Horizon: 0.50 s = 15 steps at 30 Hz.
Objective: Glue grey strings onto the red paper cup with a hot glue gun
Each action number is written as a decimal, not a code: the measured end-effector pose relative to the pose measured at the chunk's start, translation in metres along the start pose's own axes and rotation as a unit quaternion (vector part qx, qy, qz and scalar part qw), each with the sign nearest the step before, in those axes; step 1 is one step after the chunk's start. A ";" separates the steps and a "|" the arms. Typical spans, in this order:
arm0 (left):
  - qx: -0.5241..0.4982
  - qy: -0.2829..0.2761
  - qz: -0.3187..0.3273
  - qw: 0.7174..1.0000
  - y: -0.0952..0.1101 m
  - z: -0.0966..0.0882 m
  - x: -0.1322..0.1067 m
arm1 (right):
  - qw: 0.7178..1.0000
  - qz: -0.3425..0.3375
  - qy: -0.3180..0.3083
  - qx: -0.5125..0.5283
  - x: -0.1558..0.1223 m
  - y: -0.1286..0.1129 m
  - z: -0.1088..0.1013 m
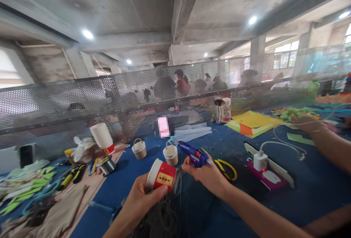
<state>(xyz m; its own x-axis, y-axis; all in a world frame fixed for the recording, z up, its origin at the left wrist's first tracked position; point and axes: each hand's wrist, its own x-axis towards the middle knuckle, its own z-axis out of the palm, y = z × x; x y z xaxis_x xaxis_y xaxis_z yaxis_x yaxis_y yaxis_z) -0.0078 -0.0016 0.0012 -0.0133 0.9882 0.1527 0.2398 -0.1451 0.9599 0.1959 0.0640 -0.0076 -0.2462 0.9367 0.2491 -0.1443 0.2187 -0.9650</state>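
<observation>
The red-and-white paper cup point(161, 176) lies on its side low in the middle of the view, above a tangle of grey yarn point(161, 219), the left hand point(142, 197) closing its grip round the cup's wall. Just beside it, the right hand point(208, 174) has its grip wrapped about a blue glue gun point(193, 154), nozzle pointing left. On the blue bench point(301, 194) beyond stand two small baskets point(170, 154), with yellow-handled scissors point(227, 168) to the right and a stack of cups point(102, 137) well to the left.
</observation>
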 end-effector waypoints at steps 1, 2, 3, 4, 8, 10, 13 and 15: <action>-0.017 0.016 -0.001 1.000 0.004 0.000 0.000 | 1.000 -0.004 0.000 -0.012 0.001 -0.002 -0.001; -0.031 0.033 -0.001 0.999 0.008 0.000 0.000 | 1.000 -0.008 -0.001 -0.019 0.002 -0.003 -0.001; -0.041 0.045 0.000 0.998 0.012 0.000 -0.001 | 1.000 -0.010 -0.008 -0.021 0.001 -0.004 -0.001; -0.050 0.053 0.002 0.997 0.015 0.001 -0.001 | 1.000 -0.011 -0.018 -0.017 0.001 -0.005 0.000; -0.065 0.057 0.005 0.996 0.017 0.002 0.000 | 0.999 0.006 -0.052 0.013 -0.005 -0.004 0.006; -0.063 0.050 0.000 0.997 0.016 0.001 0.001 | 0.999 0.016 -0.047 0.021 -0.005 -0.001 0.010; -0.059 0.031 -0.008 0.998 0.014 0.000 0.004 | 0.999 0.015 -0.031 0.013 -0.003 0.006 0.011; -0.054 0.024 -0.009 0.998 0.013 0.000 0.005 | 1.000 0.004 -0.018 0.012 0.000 0.009 0.010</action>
<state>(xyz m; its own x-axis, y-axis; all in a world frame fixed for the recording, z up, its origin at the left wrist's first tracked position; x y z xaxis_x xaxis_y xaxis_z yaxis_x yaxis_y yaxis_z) -0.0046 0.0013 0.0148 -0.0646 0.9876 0.1431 0.1325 -0.1336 0.9821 0.1852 0.0630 -0.0155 -0.2823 0.9276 0.2447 -0.1650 0.2043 -0.9649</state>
